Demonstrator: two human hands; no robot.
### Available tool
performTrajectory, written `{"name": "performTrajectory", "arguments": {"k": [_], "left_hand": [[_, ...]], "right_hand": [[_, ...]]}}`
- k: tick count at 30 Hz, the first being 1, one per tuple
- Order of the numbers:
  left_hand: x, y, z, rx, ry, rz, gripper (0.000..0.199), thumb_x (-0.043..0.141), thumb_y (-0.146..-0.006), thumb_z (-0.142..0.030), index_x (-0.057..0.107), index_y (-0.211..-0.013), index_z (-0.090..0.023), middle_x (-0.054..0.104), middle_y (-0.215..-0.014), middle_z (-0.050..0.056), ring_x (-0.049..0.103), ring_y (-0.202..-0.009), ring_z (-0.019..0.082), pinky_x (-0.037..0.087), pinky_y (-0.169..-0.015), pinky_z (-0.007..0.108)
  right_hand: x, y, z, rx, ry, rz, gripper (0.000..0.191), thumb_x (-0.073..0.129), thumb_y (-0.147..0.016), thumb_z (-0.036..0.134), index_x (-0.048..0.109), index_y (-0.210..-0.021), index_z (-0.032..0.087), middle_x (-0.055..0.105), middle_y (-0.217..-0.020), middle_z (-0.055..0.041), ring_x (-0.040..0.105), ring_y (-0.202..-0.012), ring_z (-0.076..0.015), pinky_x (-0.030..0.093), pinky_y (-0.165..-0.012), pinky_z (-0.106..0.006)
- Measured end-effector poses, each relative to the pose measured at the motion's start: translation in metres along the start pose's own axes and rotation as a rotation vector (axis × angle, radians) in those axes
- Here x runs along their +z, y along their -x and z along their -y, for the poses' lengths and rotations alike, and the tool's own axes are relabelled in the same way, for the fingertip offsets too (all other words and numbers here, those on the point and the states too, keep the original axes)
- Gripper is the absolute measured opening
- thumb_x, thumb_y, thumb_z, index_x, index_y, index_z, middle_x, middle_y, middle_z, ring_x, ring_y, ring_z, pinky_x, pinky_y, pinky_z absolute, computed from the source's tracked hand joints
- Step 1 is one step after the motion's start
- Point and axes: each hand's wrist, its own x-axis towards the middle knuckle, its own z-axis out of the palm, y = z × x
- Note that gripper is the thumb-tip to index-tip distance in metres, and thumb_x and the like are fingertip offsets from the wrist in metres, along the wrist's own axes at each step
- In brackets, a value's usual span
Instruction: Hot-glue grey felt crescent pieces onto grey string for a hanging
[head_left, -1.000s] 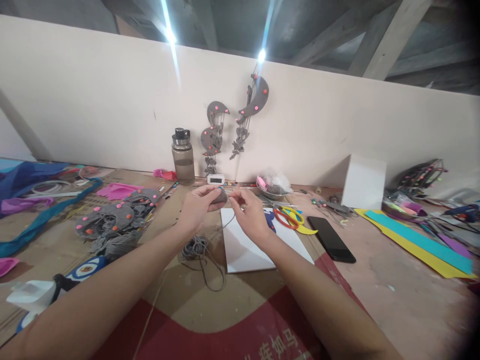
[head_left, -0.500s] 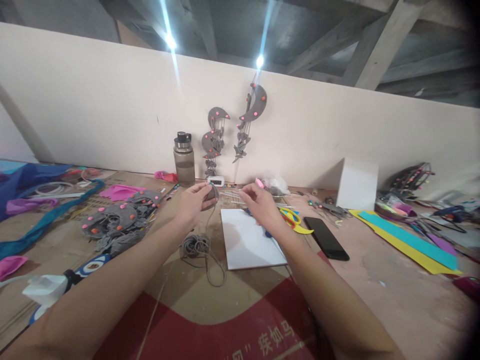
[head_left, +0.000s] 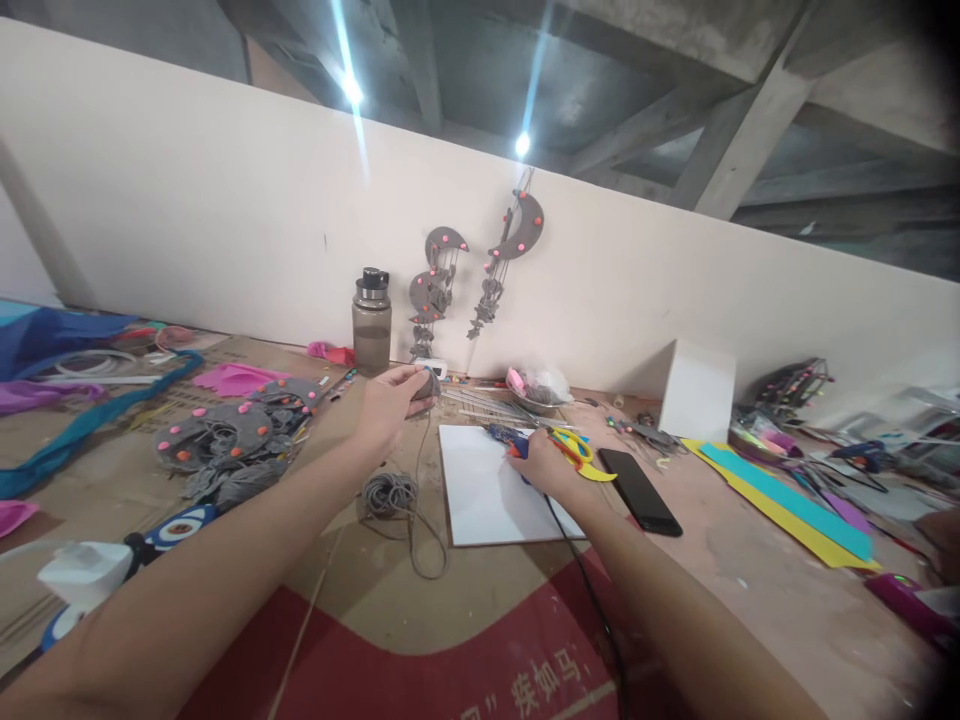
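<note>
My left hand (head_left: pixel 388 408) is closed on a small grey felt piece (head_left: pixel 430 388), held above the table. A grey cord hangs from beneath it toward the loose coil of cord (head_left: pixel 390 495) below. On the white board (head_left: pixel 484 505), my right hand (head_left: pixel 547 466) has its fingers round a blue glue gun (head_left: pixel 501 434) with an orange trigger. The gun's black cable (head_left: pixel 581 575) runs down past my right forearm. Yellow-handled scissors (head_left: pixel 574 447) lie just beyond that hand.
A phone (head_left: pixel 639 490) lies to the right, near yellow and turquoise sheets (head_left: pixel 787 500). At the back stand a water bottle (head_left: pixel 372 325) and a bowl (head_left: pixel 541 390). Grey moon-shaped hangings (head_left: pixel 521 232) hang against the wall. More decorated felt (head_left: pixel 225 435) and a power strip (head_left: pixel 176 530) are left.
My right hand has come down from above the board, where it was empty, and taken hold of the glue gun. My left hand still holds the felt piece. The view has tilted slightly.
</note>
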Motion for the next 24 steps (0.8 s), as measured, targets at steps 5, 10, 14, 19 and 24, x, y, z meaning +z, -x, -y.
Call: {"name": "performTrajectory", "arguments": {"k": [5, 10, 14, 19, 24], "left_hand": [[-0.001, 0.0, -0.001, 0.013, -0.001, 0.013, 0.04, 0.088, -0.056, -0.04, 0.071, -0.081, -0.013, 0.066, -0.081, 0.004, 0.063, -0.073, 0.014, 0.06, -0.077, 0.037], [-0.003, -0.001, 0.003, -0.001, -0.008, 0.024, 0.04, 0.088, -0.057, -0.041, 0.073, -0.082, -0.013, 0.066, -0.083, 0.005, 0.063, -0.075, 0.014, 0.06, -0.077, 0.038], [-0.005, -0.004, 0.006, -0.003, -0.012, 0.015, 0.039, 0.088, -0.057, -0.041, 0.074, -0.08, -0.013, 0.066, -0.083, 0.004, 0.062, -0.076, 0.014, 0.061, -0.077, 0.037], [-0.009, -0.009, 0.012, -0.01, -0.045, -0.006, 0.038, 0.087, -0.057, -0.041, 0.074, -0.081, -0.014, 0.066, -0.085, 0.004, 0.061, -0.077, 0.014, 0.06, -0.075, 0.035], [-0.009, -0.008, 0.013, 0.009, -0.063, 0.022, 0.034, 0.085, -0.061, -0.041, 0.075, -0.082, -0.015, 0.066, -0.087, 0.004, 0.061, -0.078, 0.014, 0.06, -0.076, 0.035]], "right_hand": [[-0.006, 0.0, -0.006, 0.132, -0.378, 0.034, 0.025, 0.071, -0.068, 0.017, 0.06, -0.091, 0.014, 0.068, -0.076, -0.0077, 0.066, -0.078, -0.0214, 0.043, -0.061, -0.025], [-0.013, -0.007, 0.004, 0.219, -0.737, 0.11, 0.008, 0.063, -0.068, 0.018, 0.055, -0.07, 0.018, 0.051, -0.054, 0.0031, 0.052, -0.053, -0.0121, 0.041, -0.05, -0.023], [-0.022, 0.001, 0.038, 0.08, -1.079, -0.022, 0.022, 0.056, -0.073, 0.024, 0.057, -0.094, 0.019, 0.064, -0.085, 0.0001, 0.058, -0.065, -0.0098, 0.053, -0.063, -0.023], [-0.028, 0.021, 0.079, -0.282, -1.279, -0.096, 0.034, 0.06, -0.075, 0.03, 0.054, -0.107, 0.02, 0.064, -0.107, -0.0056, 0.062, -0.078, -0.0141, 0.056, -0.066, -0.028], [-0.017, 0.03, 0.085, -0.415, -1.167, -0.099, 0.019, 0.055, -0.084, 0.028, 0.054, -0.1, 0.02, 0.063, -0.091, -0.0015, 0.054, -0.061, -0.0103, 0.05, -0.056, -0.026]]}}
